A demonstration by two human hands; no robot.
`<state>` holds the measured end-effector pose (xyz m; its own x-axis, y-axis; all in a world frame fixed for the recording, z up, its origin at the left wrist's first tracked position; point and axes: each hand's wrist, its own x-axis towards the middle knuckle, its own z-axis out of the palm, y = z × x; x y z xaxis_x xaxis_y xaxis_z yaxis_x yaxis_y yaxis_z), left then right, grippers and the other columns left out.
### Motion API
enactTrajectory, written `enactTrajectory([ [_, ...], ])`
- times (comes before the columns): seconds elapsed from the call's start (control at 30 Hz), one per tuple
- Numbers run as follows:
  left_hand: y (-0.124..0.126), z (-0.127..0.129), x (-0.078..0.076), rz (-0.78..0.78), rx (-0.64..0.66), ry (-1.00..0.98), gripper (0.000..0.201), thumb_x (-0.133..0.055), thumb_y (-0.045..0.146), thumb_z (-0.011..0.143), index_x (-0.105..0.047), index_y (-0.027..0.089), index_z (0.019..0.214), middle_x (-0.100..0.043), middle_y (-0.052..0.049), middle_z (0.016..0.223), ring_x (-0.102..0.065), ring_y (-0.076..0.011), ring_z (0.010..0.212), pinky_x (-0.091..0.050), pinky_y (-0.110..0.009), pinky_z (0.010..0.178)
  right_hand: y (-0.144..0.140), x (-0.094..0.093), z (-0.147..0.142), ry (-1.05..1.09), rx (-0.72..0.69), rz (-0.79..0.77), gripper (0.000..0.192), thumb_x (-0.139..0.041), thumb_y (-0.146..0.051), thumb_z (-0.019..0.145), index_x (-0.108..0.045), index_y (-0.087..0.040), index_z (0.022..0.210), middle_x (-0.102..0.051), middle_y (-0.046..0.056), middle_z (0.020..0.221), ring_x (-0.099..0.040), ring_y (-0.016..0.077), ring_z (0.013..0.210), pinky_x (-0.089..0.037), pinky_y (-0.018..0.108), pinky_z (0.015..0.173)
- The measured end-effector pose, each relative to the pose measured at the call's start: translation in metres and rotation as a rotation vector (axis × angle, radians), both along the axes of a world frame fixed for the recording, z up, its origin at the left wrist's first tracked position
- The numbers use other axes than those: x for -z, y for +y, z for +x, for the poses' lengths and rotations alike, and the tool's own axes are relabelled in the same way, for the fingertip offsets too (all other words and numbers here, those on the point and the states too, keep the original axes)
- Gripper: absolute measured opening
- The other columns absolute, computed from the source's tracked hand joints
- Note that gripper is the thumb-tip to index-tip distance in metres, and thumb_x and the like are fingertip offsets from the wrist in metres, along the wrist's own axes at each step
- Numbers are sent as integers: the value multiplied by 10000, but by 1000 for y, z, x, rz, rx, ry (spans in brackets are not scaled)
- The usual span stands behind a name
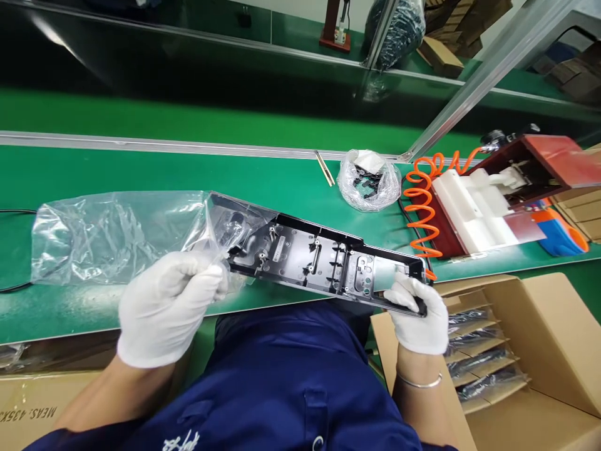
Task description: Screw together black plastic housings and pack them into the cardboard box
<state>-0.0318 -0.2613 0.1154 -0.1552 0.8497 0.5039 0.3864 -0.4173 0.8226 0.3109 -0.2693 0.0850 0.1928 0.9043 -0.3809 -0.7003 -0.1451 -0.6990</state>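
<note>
Blue work jacket [282, 376], lowest in frame, below the long black plastic panel [319, 260]. Panel: held level above the near edge of the green counter [141, 169], its left end inside a clear plastic bag [117, 235]. Left hand [171, 300], white-gloved: fingers curled shut, pinching the bag's mouth at the panel's left end. Right hand [417, 316], white-gloved: closed around the panel's right end, thumb on top. Cardboard box [530, 351], right of and below the panel, holding bagged parts in slots. Orange coiled hose [425, 207], just beyond the panel's right end. Small bag of black parts [369, 181], behind the panel. White-and-red fixture [488, 200], right of the hose.
</note>
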Motion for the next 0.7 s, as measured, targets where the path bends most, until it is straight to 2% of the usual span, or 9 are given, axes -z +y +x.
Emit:
enactTrajectory([
  [0.13,0,0,-1,-8,11,-28,174,-677,99,814,-638,215,690,-654,51,571,-600,-118,468,-467,-225,450,1,3,0,-37,-65,37,358,-817,-191,701,-461,-165,668,-147,-120,601,-44,-5,530,-379,103,476],
  [0.23,1,0,-2,-26,16,-21,169,-694,117,835,-648,212,704,-657,51,577,-601,-113,483,-473,-225,466,2,3,0,-23,-72,27,244,-791,-178,706,-553,-159,756,-168,-124,611,-39,-10,532,-341,96,468],
  [0.37,2,3,-4,6,34,-28,180,-683,100,829,-630,212,698,-647,55,560,-589,-109,462,-454,-223,456,3,2,-2,-2,-64,13,212,-774,-163,701,-589,-161,805,-197,-126,611,-35,-14,536,-303,91,456],
  [0.7,2,0,-2,15,86,0,200,-634,37,842,-628,213,746,-644,59,603,-606,-103,499,-468,-215,492,3,7,1,27,-104,15,228,-809,-172,717,-635,-140,860,-219,-124,617,-74,-19,521,-371,93,465],
])
